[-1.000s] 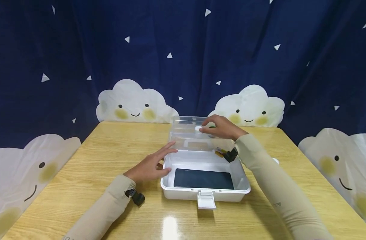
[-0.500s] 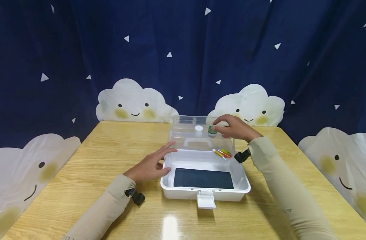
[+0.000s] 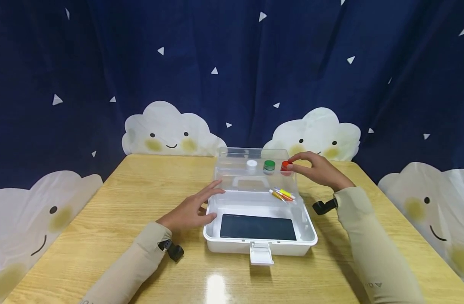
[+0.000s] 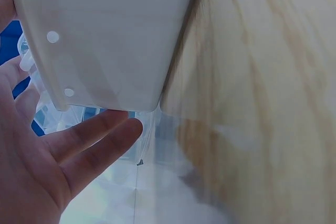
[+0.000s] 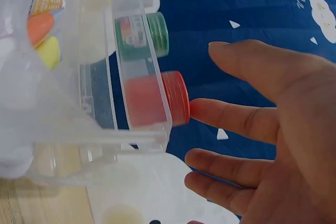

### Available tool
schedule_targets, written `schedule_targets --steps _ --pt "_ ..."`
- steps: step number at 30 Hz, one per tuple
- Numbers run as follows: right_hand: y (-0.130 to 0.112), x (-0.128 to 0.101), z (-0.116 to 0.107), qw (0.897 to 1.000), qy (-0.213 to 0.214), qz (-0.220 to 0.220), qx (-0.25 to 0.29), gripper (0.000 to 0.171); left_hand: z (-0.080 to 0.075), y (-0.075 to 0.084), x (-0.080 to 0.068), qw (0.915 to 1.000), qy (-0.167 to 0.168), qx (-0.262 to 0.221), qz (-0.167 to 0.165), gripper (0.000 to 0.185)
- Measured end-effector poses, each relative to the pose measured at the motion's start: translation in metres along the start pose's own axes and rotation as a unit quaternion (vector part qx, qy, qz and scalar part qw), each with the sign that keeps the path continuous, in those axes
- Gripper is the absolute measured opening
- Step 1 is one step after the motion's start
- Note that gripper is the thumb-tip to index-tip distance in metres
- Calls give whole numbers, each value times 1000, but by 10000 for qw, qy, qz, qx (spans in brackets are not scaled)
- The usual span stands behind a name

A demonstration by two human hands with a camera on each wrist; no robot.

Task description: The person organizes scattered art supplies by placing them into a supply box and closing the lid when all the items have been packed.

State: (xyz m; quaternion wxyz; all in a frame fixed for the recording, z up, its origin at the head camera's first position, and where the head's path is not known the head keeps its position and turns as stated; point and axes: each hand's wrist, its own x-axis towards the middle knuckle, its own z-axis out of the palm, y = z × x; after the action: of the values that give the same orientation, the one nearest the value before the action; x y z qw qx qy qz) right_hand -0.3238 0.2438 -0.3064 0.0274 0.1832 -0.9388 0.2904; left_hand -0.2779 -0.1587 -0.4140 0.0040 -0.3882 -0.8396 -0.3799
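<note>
A white plastic case with its front latch folded down lies on the table. A dark flat rectangle is inside it. Behind stands a clear tray section with a row of small jars: a white-capped jar, a green jar and a red jar at the right end. Paint tubes lie in front of them. My right hand touches the red jar's lid with the index fingertip, thumb apart in the right wrist view. My left hand rests its extended fingers against the case's left side.
The wooden table extends to both sides of the case. A dark blue curtain with white clouds and triangles hangs behind and beside it.
My right hand has moved right along the jars, from the white cap past the green jar to the red one. The paint tubes have come into full view. The left hand has stayed still.
</note>
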Motion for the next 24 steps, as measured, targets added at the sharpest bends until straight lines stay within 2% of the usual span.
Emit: schedule_targets --steps 4,10,17,24 --pt "6 -8 -2 9999 130 -70 15 49 0 1 0 10000 26 -15 2 62" --pt "19 -20 -3 9995 260 148 78 53 0 0 0 10000 2 15 -7 62" --pt "33 -32 -7 9982 202 450 332 53 0 1 1 10000 -17 -18 -58 62" --pt "46 -36 -10 9982 174 406 402 53 0 0 1 10000 -14 36 -16 63"
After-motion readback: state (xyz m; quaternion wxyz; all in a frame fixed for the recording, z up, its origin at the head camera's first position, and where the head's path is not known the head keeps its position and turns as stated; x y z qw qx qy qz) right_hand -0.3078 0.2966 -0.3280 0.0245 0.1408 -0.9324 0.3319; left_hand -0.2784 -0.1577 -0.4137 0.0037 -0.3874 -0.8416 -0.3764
